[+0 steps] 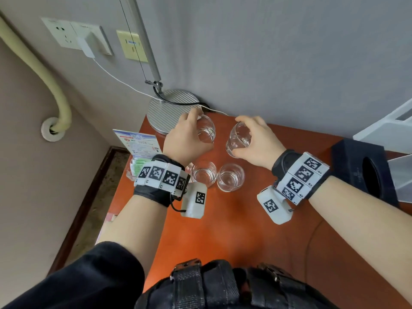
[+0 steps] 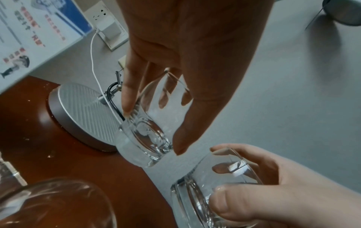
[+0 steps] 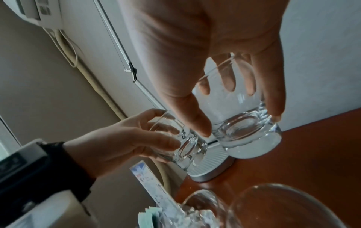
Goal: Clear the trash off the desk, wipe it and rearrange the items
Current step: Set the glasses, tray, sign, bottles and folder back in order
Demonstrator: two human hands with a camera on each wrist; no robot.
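Note:
My left hand [image 1: 201, 132] grips a clear empty glass [image 1: 208, 132] from above, tilted, beside the lamp base. In the left wrist view the thumb and fingers curl round this glass [image 2: 144, 131]. My right hand [image 1: 242, 137] grips a second clear glass [image 1: 236, 141], also tilted, a little to the right. The right wrist view has this glass [image 3: 244, 131] between thumb and fingers, its thick base just over the desk. Two more empty glasses [image 1: 204, 173] [image 1: 230, 180] stand upright side by side on the orange-brown desk [image 1: 223, 230], nearer to me.
A round ribbed silver lamp base [image 1: 165, 110] with its pole and cables sits in the desk's back left corner. A leaflet stand [image 1: 140, 141] and green packets [image 1: 139, 166] are at the left edge. A black tissue box [image 1: 365, 170] stands at the right. The grey wall is just behind.

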